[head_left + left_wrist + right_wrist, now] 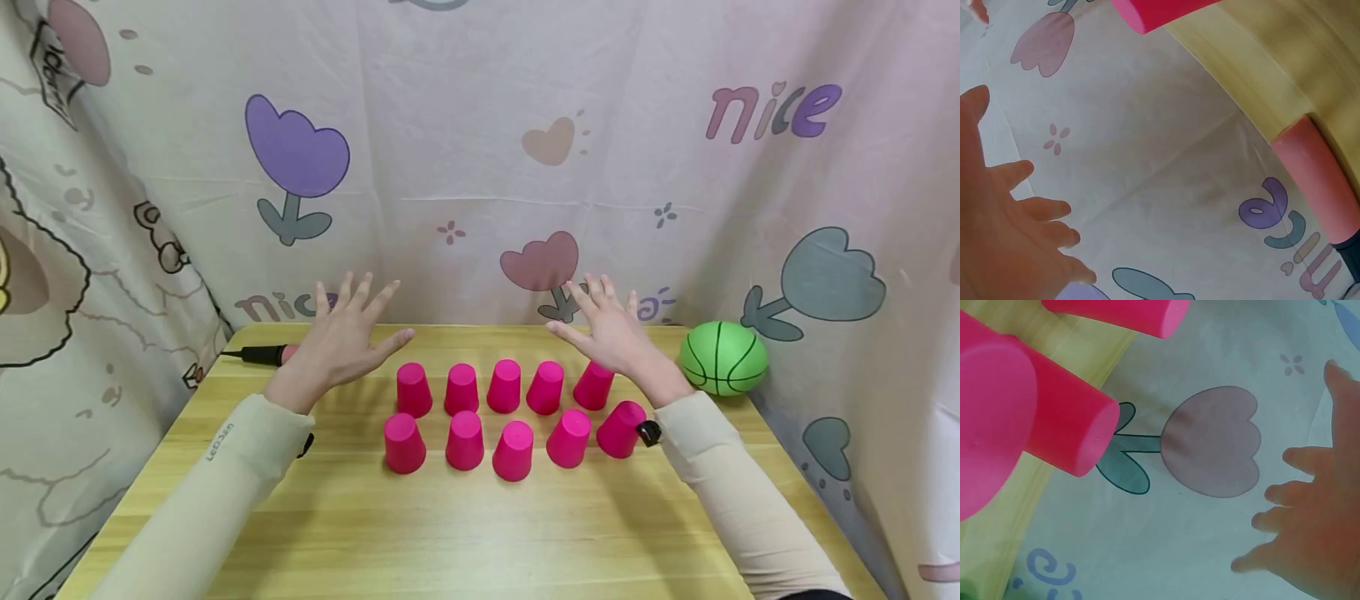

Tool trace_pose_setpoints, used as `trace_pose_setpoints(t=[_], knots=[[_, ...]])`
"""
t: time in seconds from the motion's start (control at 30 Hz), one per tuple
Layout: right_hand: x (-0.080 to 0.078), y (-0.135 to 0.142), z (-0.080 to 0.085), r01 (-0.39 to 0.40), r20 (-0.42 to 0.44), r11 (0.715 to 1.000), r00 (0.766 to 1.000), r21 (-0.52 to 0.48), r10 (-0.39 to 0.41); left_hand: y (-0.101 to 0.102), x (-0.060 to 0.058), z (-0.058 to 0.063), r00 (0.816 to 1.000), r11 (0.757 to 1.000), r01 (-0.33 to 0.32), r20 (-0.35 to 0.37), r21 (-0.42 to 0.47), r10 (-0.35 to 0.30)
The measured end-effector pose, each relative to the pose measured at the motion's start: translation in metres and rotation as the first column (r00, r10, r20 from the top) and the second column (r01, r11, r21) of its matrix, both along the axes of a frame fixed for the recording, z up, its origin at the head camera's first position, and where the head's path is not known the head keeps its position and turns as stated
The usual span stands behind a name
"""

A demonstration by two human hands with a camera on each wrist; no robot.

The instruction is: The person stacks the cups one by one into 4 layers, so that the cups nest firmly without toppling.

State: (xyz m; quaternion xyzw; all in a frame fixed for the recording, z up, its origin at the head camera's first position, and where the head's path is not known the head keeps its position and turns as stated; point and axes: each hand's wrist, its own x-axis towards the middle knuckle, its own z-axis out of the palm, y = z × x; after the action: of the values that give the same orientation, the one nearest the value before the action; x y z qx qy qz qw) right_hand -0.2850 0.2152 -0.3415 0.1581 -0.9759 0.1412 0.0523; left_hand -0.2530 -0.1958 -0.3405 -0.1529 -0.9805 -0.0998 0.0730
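I have the left hand [333, 346] and right hand [611, 333] above the table [450, 533], fingers spread apart; ten cups [513, 450] stand in two rows between its side edges, a ball [723, 358] at its far right corner.

Pink cups [465, 442], blk-lined grn ball [705, 357]

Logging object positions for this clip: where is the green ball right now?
In the head view, the green ball sits at the far right corner of the table, right of the right hand.
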Motion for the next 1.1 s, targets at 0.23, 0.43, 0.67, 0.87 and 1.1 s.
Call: trace_pose_setpoints(t=[0.23, 0.43, 0.67, 0.87, 1.1], knots=[[0.000, 0.018, -0.005, -0.052, -0.065, 0.985, 0.997, -0.162, 0.042, -0.003, 0.001, -0.001, 0.998, 0.991, 0.049, 0.034, 0.125, -0.053], [0.000, 0.038, -0.018, -0.042, -0.091, 0.962, 0.996, -0.271, 0.018, -0.007, 0.001, -0.008, 0.996, 0.947, 0.054, 0.049, 0.317, -0.073], [0.000, 0.060, -0.037, 0.036, 0.067, 0.893, 0.998, -0.449, -0.006, -0.009, 0.006, -0.019, 0.989, 0.862, -0.003, 0.130, 0.508, -0.073], [0.004, 0.074, -0.050, 0.056, 0.172, 0.861, 0.985, -0.505, 0.037, -0.009, 0.008, -0.034, 0.981, 0.816, -0.005, 0.161, 0.579, -0.108], [0.011, 0.084, -0.064, 0.069, 0.261, 0.851, 0.962, -0.521, 0.082, -0.012, 0.007, -0.056, 0.965, 0.804, 0.023, 0.195, 0.594, -0.172]])
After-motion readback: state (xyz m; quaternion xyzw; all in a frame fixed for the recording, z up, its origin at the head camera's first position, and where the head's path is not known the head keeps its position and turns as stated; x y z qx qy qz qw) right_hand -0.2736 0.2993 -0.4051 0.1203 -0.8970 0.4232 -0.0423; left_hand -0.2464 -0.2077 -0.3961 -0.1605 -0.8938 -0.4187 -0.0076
